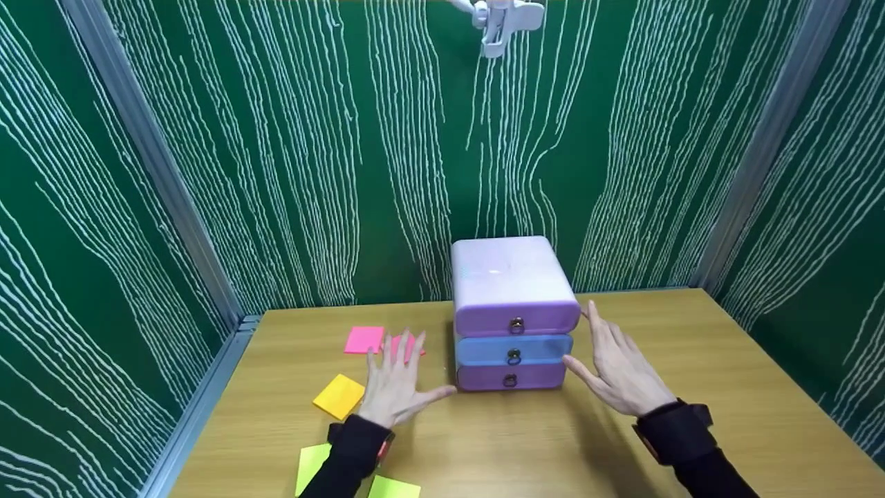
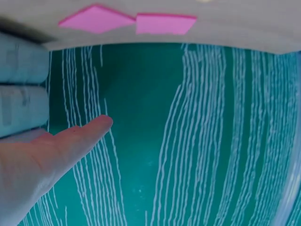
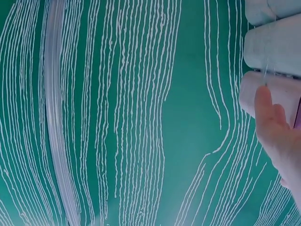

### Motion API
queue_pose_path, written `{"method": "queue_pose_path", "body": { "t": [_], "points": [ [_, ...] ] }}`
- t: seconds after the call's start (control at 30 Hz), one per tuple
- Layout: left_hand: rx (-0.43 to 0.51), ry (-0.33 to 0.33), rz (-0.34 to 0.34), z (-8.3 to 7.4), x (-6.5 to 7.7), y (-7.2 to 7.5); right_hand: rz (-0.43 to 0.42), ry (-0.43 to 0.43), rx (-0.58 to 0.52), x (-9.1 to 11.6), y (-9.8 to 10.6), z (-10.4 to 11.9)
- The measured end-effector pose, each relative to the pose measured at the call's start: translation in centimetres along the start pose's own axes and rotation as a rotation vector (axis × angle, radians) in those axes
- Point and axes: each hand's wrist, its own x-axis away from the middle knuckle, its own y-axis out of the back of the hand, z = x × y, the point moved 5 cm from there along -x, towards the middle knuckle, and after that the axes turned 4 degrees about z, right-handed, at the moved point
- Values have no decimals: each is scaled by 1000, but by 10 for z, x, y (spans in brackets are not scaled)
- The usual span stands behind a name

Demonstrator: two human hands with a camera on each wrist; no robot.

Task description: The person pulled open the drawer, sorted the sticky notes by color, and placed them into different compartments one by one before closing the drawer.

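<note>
A small chest of three drawers (image 1: 513, 273) stands on the table, its top and bottom drawers purple and the middle one blue, each with a small ring pull. To its left, my left hand (image 1: 395, 387) is held with fingers spread, the thumb pointing toward the bottom drawer. Two pink sticky note pads (image 2: 165, 23) lie near its fingertips, one partly hidden by them. On the chest's right side, my right hand (image 1: 626, 370) has straight fingers, the fingertips close beside the wall. In the right wrist view its thumb or a finger (image 3: 264, 101) overlaps a chest edge.
An orange sticky note pad (image 1: 338, 395) lies left of my left hand. Two lime green pads (image 1: 394, 488) are near the front, one partly behind the sleeve. Green walls (image 1: 401, 173) with white wavy lines enclose the wooden table (image 1: 498, 443). A white clamp (image 1: 498, 24) hangs above.
</note>
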Motion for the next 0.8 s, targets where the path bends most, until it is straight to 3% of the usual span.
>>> {"method": "queue_pose_path", "body": {
  "t": [0.27, 0.47, 0.63, 0.8],
  "points": [
    [24, 1, 8, -21, -26, 18, 24, 13, 25, -14, 2, 2],
    [31, -40, -26, -37, -39, 34, 6, 19, 46, -14, 2, 3],
    [91, -87, -25, -46, -44, 36, -20, 33, 47, -14, 5, 4],
    [146, -87, -10, -49, -46, 35, -99, 88, 80, -14, 11, 3]
  ]
}}
